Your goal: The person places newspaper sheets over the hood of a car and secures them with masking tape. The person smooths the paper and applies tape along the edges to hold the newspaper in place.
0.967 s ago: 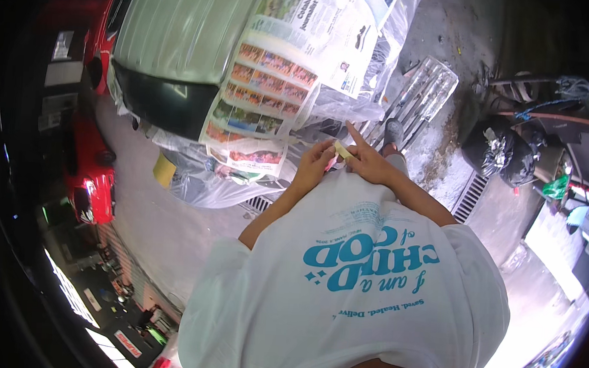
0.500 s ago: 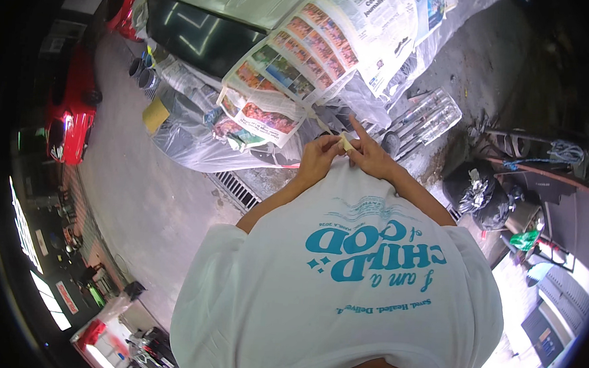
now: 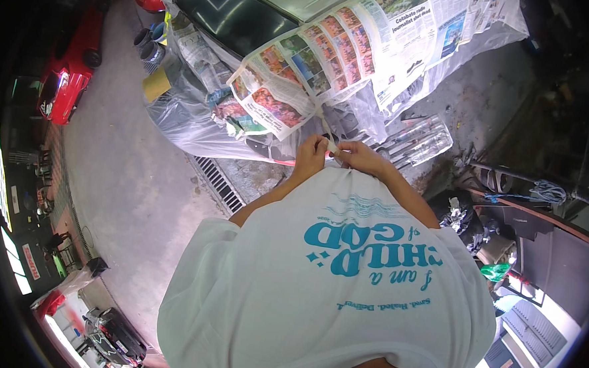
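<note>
My left hand [image 3: 310,155] and my right hand [image 3: 359,155] meet just above my white shirt, both pinching a strip of pale masking tape [image 3: 326,127]. The strip runs up from my fingers to the edge of the newspaper sheets [image 3: 300,71] that cover a car [image 3: 230,11]. Whether a tape roll is in either hand is hidden by the fingers.
Clear plastic sheeting [image 3: 184,121] hangs below the newspaper over the car's side. A floor drain grate [image 3: 218,183] lies in the concrete at my left. A red car [image 3: 70,72] stands far left. Dark parts, a green bag and cables [image 3: 498,228] are piled at my right.
The view has swung so the papered car now sits higher and further right. My hands stay together at the tape; the strip now stretches up to the newspaper edge.
</note>
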Action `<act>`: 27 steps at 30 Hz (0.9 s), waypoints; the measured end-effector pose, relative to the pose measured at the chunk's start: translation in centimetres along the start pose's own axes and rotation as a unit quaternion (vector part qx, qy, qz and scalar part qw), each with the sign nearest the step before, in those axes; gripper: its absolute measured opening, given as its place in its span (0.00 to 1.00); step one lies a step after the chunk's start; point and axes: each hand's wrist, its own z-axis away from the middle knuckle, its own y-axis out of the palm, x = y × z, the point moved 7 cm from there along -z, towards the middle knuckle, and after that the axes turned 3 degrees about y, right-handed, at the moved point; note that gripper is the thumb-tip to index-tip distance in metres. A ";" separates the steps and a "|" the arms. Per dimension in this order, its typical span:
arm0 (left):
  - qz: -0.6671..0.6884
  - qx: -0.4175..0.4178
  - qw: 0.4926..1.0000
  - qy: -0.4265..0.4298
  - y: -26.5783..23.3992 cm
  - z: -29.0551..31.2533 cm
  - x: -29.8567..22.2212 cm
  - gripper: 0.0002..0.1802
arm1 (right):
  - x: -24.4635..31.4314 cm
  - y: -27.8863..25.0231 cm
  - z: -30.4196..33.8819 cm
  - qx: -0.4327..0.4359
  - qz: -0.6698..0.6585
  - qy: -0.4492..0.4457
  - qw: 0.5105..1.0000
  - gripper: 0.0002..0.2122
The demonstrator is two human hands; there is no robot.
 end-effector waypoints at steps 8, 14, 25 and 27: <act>0.131 0.013 0.991 -0.006 -0.5 -0.4 -1.5 0.12 | 1.1 0.4 0.6 -0.035 -0.073 0.057 0.995 0.13; 0.094 -0.048 0.994 0.001 -0.1 -0.5 0.1 0.12 | 8.8 2.2 5.1 -0.268 0.420 -0.136 0.857 0.12; 0.231 0.017 0.972 -0.026 -0.5 -1.6 1.0 0.12 | 1.4 0.7 6.8 -0.289 0.106 0.092 0.947 0.33; 0.195 0.082 0.977 -0.024 1.1 -1.3 -1.0 0.13 | -3.0 -1.6 4.9 -0.321 0.136 0.043 0.936 0.43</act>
